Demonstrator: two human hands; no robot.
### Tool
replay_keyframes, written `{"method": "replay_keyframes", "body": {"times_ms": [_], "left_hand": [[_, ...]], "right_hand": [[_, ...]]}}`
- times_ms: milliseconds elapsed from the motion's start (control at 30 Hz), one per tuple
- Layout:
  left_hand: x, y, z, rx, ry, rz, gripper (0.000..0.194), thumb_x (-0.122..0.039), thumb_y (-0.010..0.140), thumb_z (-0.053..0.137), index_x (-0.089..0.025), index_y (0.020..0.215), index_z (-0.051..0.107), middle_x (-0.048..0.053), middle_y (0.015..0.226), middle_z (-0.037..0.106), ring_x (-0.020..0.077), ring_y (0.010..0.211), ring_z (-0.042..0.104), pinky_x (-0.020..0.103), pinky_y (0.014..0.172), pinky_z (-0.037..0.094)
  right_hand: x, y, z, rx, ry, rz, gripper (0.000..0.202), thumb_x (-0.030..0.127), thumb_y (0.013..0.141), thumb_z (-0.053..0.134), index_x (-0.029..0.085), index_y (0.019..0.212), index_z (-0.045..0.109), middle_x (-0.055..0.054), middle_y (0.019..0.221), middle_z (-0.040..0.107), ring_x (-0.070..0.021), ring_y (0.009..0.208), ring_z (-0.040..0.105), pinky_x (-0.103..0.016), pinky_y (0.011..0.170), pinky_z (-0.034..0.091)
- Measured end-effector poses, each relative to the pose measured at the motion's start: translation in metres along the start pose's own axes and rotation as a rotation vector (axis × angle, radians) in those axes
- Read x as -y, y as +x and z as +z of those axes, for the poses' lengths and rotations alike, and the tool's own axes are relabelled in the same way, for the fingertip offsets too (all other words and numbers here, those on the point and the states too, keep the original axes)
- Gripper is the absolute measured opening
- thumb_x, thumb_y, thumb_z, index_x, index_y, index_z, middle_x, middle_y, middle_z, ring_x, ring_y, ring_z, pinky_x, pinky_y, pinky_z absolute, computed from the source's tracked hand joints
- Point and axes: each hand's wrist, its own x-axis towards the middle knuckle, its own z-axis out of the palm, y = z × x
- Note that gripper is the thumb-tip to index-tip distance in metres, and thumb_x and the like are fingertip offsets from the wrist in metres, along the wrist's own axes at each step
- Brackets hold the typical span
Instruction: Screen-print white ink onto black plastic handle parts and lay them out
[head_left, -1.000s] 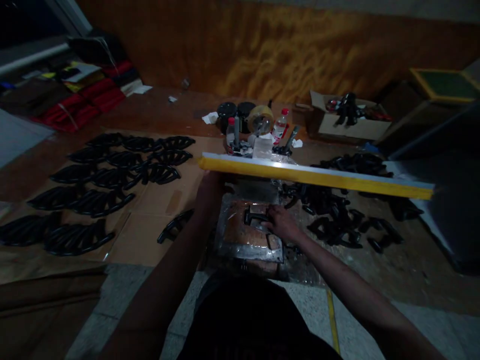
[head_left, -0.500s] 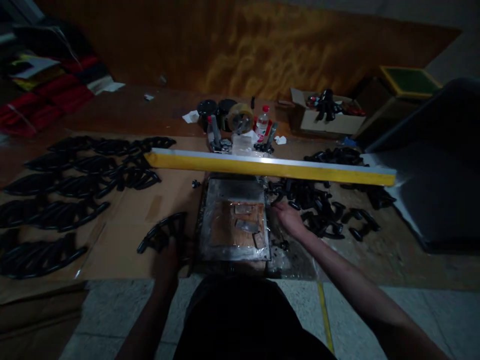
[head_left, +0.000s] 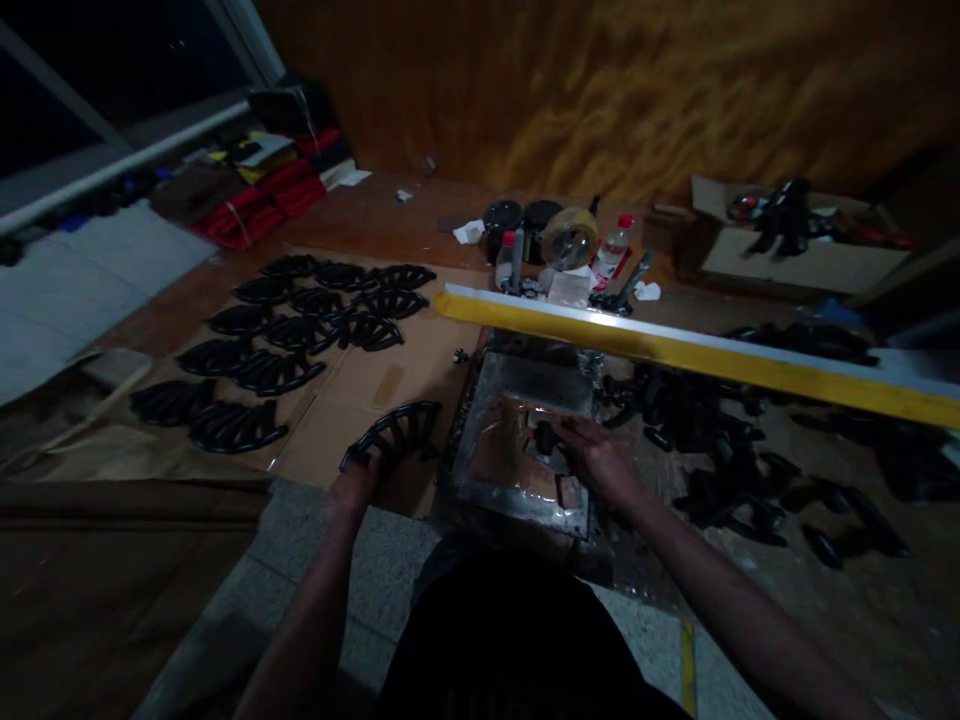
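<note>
From the head view, the left hand (head_left: 355,487) touches the near end of a row of black curved parts (head_left: 397,432) on the brown cardboard (head_left: 352,385); I cannot tell if it grips them. The right hand (head_left: 596,455) has its fingers around a small black piece (head_left: 545,437) over the flat plate (head_left: 517,450), below the long yellow bar (head_left: 675,350).

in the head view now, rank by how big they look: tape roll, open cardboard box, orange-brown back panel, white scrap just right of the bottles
1. orange-brown back panel
2. open cardboard box
3. tape roll
4. white scrap
</note>
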Motion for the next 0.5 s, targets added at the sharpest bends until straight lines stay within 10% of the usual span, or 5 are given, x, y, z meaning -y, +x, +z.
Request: {"method": "replay_keyframes", "body": {"times_ms": [200, 500], "left_hand": [[-0.036, -0.038, 0.037, -0.1, 0.17, 0.094, 0.054, -0.044, 0.092, 0.047, -0.02, 0.141, 0.05, 0.017, 0.155, 0.038, 0.0376, 0.141, 0.035, 0.057, 0.108, 0.034], [-0.046, -0.014, 0.068, -0.109, 0.085, 0.038, 0.064, -0.049, 0.091, 0.053, -0.021, 0.147, 0.044, 0.017, 0.158, 0.033, 0.0445, 0.146, 0.021, 0.066, 0.113, 0.019]], "right_hand": [[0.036, 0.03, 0.013, -0.028, -0.003, -0.101, 0.034, 0.012, 0.09, 0.05, 0.023, 0.112, 0.074, -0.011, 0.119, 0.069, -0.0273, 0.115, 0.059, -0.038, 0.091, 0.049], [0.08, 0.053, 0.01, -0.036, 0.198, -0.206, 0.031, 0.016, 0.092, 0.048, 0.021, 0.107, 0.075, -0.01, 0.107, 0.072, -0.0253, 0.103, 0.062, -0.038, 0.09, 0.049]]}}
